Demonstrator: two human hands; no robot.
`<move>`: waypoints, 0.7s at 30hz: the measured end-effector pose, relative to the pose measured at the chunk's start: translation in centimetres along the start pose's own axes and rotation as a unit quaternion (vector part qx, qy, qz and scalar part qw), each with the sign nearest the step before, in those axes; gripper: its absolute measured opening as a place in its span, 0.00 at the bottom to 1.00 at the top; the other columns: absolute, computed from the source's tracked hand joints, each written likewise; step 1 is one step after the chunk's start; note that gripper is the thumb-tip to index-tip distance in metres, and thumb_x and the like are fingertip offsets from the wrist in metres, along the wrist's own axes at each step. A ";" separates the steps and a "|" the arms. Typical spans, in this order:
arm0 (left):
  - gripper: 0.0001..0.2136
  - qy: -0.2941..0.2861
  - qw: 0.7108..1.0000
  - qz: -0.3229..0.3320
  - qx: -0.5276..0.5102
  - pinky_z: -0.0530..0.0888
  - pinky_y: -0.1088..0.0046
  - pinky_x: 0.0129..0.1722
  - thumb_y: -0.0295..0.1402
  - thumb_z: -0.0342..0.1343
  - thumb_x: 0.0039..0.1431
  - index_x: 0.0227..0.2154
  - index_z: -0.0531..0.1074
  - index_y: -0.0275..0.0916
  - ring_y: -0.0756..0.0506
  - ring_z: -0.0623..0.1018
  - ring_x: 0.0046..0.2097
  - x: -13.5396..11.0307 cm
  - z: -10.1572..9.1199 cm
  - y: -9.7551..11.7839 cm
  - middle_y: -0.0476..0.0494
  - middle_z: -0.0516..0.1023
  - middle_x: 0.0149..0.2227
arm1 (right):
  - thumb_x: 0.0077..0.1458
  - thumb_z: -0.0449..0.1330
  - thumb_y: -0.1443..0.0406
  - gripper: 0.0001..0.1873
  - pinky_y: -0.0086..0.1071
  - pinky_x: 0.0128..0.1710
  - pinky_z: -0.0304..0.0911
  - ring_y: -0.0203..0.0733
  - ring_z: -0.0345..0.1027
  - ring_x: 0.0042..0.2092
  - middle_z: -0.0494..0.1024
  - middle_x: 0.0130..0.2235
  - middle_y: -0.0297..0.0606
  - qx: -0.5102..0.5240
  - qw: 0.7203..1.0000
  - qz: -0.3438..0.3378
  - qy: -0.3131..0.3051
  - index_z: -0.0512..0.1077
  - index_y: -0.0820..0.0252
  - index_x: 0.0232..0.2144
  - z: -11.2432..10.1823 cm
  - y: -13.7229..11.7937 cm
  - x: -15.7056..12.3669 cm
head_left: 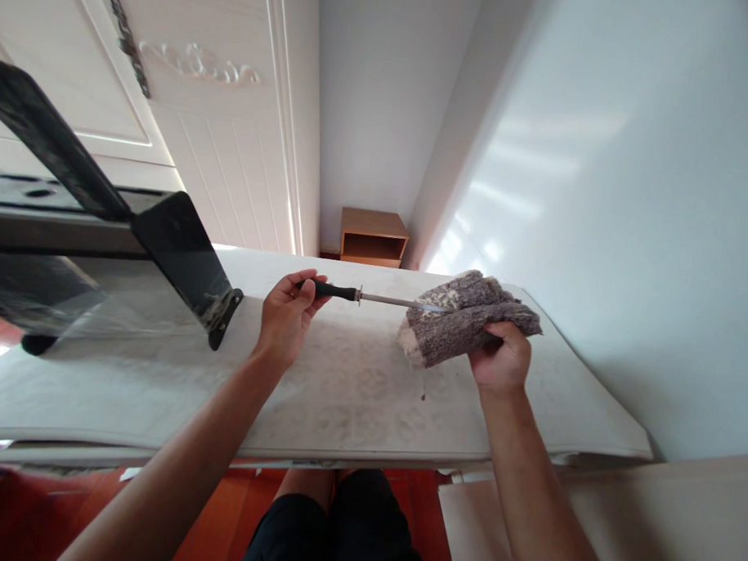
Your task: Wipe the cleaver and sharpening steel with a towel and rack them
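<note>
My left hand is closed around the black handle of a honing steel, which points to the right over the table. A thick grey-brown cloth with pale patches lies folded around the far part of the rod, so the tip is hidden. The cloth's near right side is gripped by my right hand, thumb on top and the other fingers mostly out of sight beneath. Both hands are just above the white tabletop.
A black-framed stand with clear plastic wrap is on the table's left. A glossy pale wall or panel borders the right. Behind are a white cabinet and a small open brown box. A small dark speck lies on the tabletop.
</note>
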State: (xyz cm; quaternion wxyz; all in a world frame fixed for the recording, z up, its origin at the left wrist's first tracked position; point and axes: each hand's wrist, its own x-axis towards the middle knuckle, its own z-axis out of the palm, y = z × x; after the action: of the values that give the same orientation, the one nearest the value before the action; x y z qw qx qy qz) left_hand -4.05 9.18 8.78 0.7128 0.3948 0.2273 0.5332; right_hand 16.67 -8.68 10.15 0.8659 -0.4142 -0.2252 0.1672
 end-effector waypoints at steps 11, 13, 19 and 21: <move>0.17 0.006 0.995 -0.087 0.058 0.80 0.72 0.31 0.40 0.67 0.48 0.30 0.63 0.38 0.45 0.83 0.31 -1.0 0.8 0.0 0.48 0.80 0.28 | 0.31 0.60 0.72 0.21 0.28 0.36 0.69 0.37 0.72 0.38 0.79 0.35 0.25 0.037 0.998 0.004 0.043 0.75 0.53 0.34 0.1 0.4 -0.1; 0.20 -0.019 0.988 -0.111 0.104 0.78 0.74 0.25 0.42 0.67 0.47 0.28 0.61 0.38 0.45 0.82 0.27 -1.5 1.1 -0.3 0.48 0.79 0.26 | 0.35 0.59 0.69 0.18 0.31 0.39 0.71 0.39 0.73 0.38 0.80 0.36 0.26 0.070 0.996 0.032 0.052 0.75 0.53 0.34 -0.1 0.3 0.3; 0.21 -0.178 0.949 -0.161 0.204 0.73 0.74 0.18 0.48 0.64 0.50 0.29 0.62 0.38 0.46 0.78 0.22 -2.8 1.8 -1.1 0.42 0.81 0.29 | 0.41 0.62 0.65 0.15 0.32 0.42 0.72 0.39 0.75 0.39 0.81 0.35 0.28 0.111 0.990 0.065 0.055 0.75 0.55 0.36 -0.4 0.7 0.7; 0.19 -0.219 0.935 -0.154 0.234 0.73 0.74 0.19 0.46 0.65 0.48 0.31 0.65 0.37 0.47 0.78 0.22 -3.1 1.9 -1.3 0.44 0.80 0.29 | 0.41 0.63 0.65 0.14 0.31 0.42 0.72 0.39 0.76 0.38 0.81 0.34 0.28 0.098 0.990 0.095 0.036 0.75 0.56 0.36 -0.3 1.1 0.4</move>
State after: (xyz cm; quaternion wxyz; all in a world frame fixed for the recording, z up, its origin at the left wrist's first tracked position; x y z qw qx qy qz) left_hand -2.94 5.53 8.56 0.7061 0.6173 0.2418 0.2489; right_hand 17.03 -8.03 9.23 0.8903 -0.3523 -0.1355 0.2549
